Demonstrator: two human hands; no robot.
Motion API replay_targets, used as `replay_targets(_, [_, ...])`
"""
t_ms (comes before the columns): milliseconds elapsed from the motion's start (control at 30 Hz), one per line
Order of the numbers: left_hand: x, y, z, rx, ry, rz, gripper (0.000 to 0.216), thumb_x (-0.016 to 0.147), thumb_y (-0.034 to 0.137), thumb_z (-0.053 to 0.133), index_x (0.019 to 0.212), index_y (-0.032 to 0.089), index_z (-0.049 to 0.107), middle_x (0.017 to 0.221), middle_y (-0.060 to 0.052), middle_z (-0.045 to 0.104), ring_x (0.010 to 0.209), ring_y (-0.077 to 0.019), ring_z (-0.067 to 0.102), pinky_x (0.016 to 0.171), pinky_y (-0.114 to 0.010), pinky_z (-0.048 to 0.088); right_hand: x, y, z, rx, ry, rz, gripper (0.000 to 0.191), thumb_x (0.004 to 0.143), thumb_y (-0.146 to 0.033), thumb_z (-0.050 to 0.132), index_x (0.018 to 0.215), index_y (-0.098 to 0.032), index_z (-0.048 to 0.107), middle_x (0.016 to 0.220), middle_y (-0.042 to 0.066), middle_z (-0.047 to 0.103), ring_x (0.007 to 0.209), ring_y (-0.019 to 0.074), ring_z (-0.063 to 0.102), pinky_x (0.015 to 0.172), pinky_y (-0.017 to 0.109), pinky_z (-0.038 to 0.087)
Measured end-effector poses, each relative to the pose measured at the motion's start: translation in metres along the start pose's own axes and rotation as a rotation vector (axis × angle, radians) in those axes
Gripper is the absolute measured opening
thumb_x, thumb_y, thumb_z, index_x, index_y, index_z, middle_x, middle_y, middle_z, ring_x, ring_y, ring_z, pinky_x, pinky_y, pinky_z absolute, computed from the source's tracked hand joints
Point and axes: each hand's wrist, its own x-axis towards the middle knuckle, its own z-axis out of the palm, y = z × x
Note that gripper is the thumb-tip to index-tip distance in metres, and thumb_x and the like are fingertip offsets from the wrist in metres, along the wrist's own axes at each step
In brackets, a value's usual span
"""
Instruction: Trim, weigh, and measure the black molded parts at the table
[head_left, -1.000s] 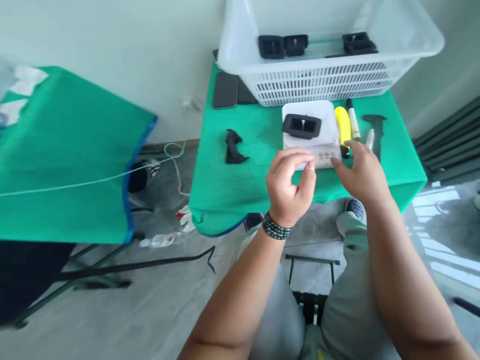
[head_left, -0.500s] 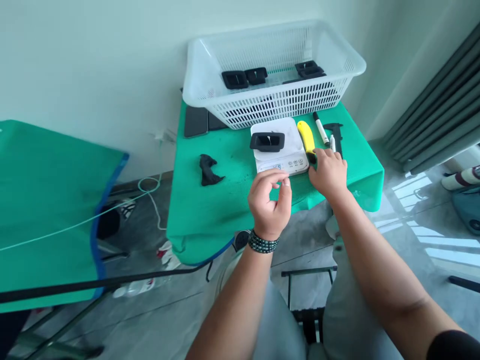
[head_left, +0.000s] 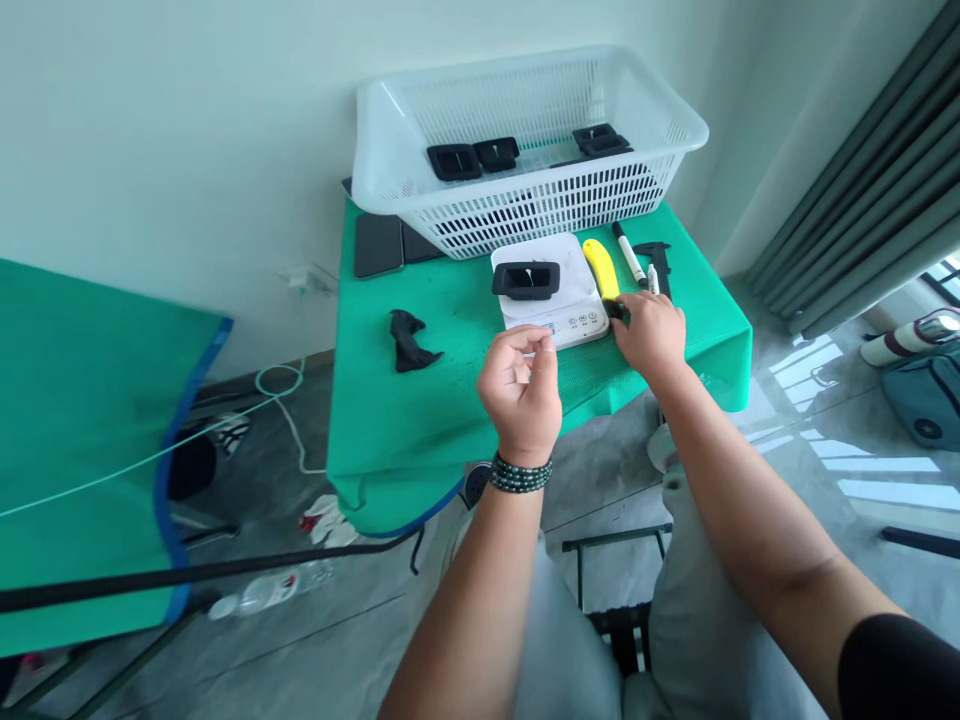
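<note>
A white digital scale (head_left: pixel 516 315) lies on the green-covered table (head_left: pixel 450 420), with a black rectangular frame-like part (head_left: pixel 527 292) on its platform. My left hand (head_left: pixel 523 395), wearing a beaded bracelet, is raised at the scale's front edge and partly covers its display. Its fingers curl toward the thumb in a pinch; anything between the tips is too small to make out. To the right of the scale, my right hand (head_left: pixel 651 330) has its fingertips at the black end of a yellow-handled tool (head_left: pixel 600 268), which lies on the table.
A white plastic basket (head_left: pixel 536 205) with several black parts stands at the back. Beyond my right hand are a black-and-white marker (head_left: pixel 628 255), a white pen (head_left: pixel 653 280) and a black caliper (head_left: pixel 660 262). A black scrap (head_left: pixel 410 340) and a dark phone (head_left: pixel 378 245) lie left.
The camera view has shifted slightly. My left hand has moved a little left along the scale's front. My right hand stays at the yellow-handled tool's black end.
</note>
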Motion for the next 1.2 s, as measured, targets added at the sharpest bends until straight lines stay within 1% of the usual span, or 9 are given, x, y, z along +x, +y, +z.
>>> replay_targets(100, [0.001,-0.003,0.005,-0.062,0.052,-0.115,0.017,0.091,0.035,0.071,0.093,0.018,0.071,0.086,-0.005,0.073,0.079,-0.0153,0.07,0.067,-0.026,0.056,0.0,-0.003,0.002,-0.036,0.021,0.012,0.028,0.1,-0.029,0.058,0.122,-0.021,0.072,0.13,0.013,0.07,0.119,0.0344,0.059,0.089,0.045,0.044])
replay_targets(233, [0.006,-0.001,0.012,-0.088,0.117,-0.192,0.02,0.086,0.038,0.073,0.088,0.018,0.07,0.081,-0.004,0.072,0.074,-0.0147,0.069,0.063,-0.025,0.055,0.001,-0.011,0.005,-0.073,0.031,0.061,0.027,0.102,-0.029,0.054,0.115,-0.016,0.074,0.126,0.016,0.07,0.119,0.0354,0.059,0.089,0.045,0.044])
replay_targets(400, [0.014,0.0,0.018,-0.129,0.142,-0.257,0.021,0.083,0.038,0.074,0.084,0.018,0.07,0.079,-0.004,0.07,0.071,-0.0141,0.066,0.059,-0.024,0.052,0.007,-0.018,0.012,-0.105,0.05,0.085,0.035,0.104,-0.018,0.04,0.108,-0.013,0.075,0.121,0.02,0.07,0.115,0.0356,0.06,0.086,0.045,0.044])
replay_targets(500, [0.018,0.0,0.017,-0.145,0.138,-0.267,0.02,0.082,0.037,0.074,0.083,0.017,0.07,0.077,-0.003,0.069,0.07,-0.0139,0.066,0.059,-0.024,0.052,0.012,-0.019,0.014,-0.094,0.075,0.113,0.039,0.103,-0.012,0.036,0.109,-0.011,0.074,0.12,0.021,0.07,0.114,0.0348,0.062,0.086,0.044,0.045])
replay_targets(600, [0.022,0.0,0.015,-0.149,0.138,-0.281,0.02,0.082,0.037,0.075,0.083,0.018,0.07,0.078,-0.003,0.069,0.069,-0.0134,0.065,0.058,-0.023,0.051,0.016,-0.019,0.013,-0.073,0.099,0.156,0.038,0.103,-0.014,0.037,0.111,-0.011,0.073,0.121,0.021,0.071,0.114,0.034,0.063,0.086,0.042,0.047])
replay_targets(733, [0.025,-0.001,0.015,-0.143,0.116,-0.308,0.019,0.084,0.037,0.074,0.085,0.018,0.069,0.081,-0.003,0.07,0.069,-0.013,0.065,0.057,-0.023,0.05,0.02,-0.02,0.008,-0.053,0.074,0.169,0.034,0.102,-0.017,0.041,0.111,-0.01,0.073,0.119,0.022,0.072,0.112,0.034,0.065,0.085,0.041,0.048])
replay_targets(867, [0.026,-0.004,0.017,-0.146,0.084,-0.306,0.022,0.085,0.04,0.074,0.087,0.019,0.069,0.08,-0.003,0.07,0.069,-0.0125,0.065,0.06,-0.023,0.052,0.024,-0.022,0.001,-0.001,0.069,0.212,0.034,0.1,-0.016,0.041,0.11,-0.007,0.072,0.12,0.023,0.071,0.105,0.033,0.068,0.082,0.04,0.05])
replay_targets(1000, [0.026,-0.005,0.017,-0.151,0.068,-0.304,0.025,0.084,0.043,0.076,0.088,0.019,0.07,0.077,-0.002,0.07,0.067,-0.0121,0.065,0.062,-0.024,0.054,0.026,-0.023,-0.004,0.071,0.087,0.262,0.035,0.101,-0.019,0.038,0.112,-0.009,0.07,0.12,0.022,0.07,0.094,0.0298,0.07,0.075,0.037,0.05])
replay_targets(1200, [0.027,-0.003,0.015,-0.135,0.05,-0.291,0.024,0.085,0.043,0.075,0.089,0.019,0.071,0.075,-0.002,0.07,0.065,-0.0122,0.067,0.059,-0.023,0.054,0.031,-0.02,-0.004,0.11,0.097,0.291,0.031,0.104,-0.021,0.037,0.11,-0.014,0.067,0.111,0.018,0.074,0.098,0.0303,0.07,0.076,0.035,0.049])
